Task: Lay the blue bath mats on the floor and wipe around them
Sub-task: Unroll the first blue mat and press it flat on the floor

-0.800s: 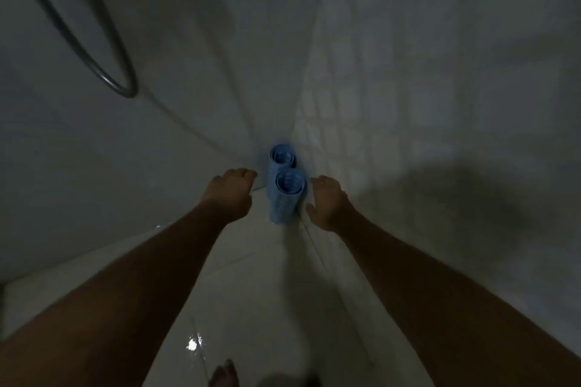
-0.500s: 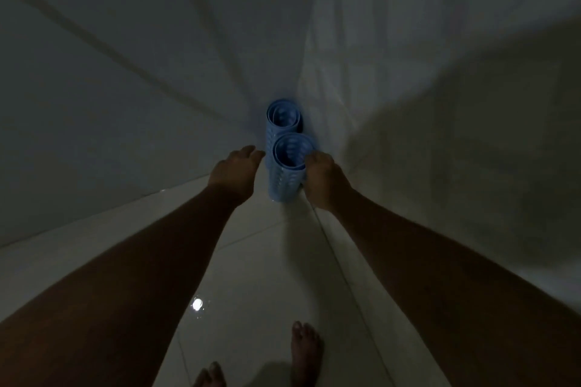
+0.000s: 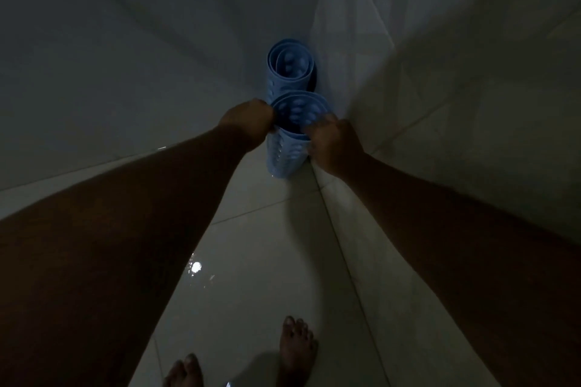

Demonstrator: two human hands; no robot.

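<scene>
Two rolled blue bath mats stand upright in the corner where the two tiled walls meet. The nearer rolled mat shows suction cups inside its open top. My left hand grips its top rim on the left side. My right hand grips the rim on the right, fingers curled over the edge. The farther rolled mat stands right behind it against the corner, untouched.
The white tiled floor is wet and glossy, with a bright light reflection. My bare feet stand near the bottom edge. Tiled walls close in on the left and right. The room is dim.
Both hands have closed in from beside the nearer roll onto its top rim. The view has come closer to the corner, and the shower hose has left the frame.
</scene>
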